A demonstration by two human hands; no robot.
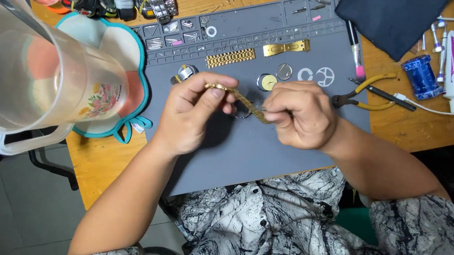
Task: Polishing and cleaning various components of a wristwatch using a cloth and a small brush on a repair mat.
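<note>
Over a grey work mat (pixel 295 154), the left hand (pixel 190 114) and right hand (pixel 300 115) each pinch an end of a gold watch band (pixel 238 96), which might slip and scatter tiny loose parts (pixel 283 76) lying nearby.

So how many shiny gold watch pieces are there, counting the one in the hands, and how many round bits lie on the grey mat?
Gold metal watch band pieces: 3 (one held between the left hand and right hand, one ribbed strip, one flat clasp)
Small round watch parts on the grey rubber work mat: 4
Total: 7
</note>
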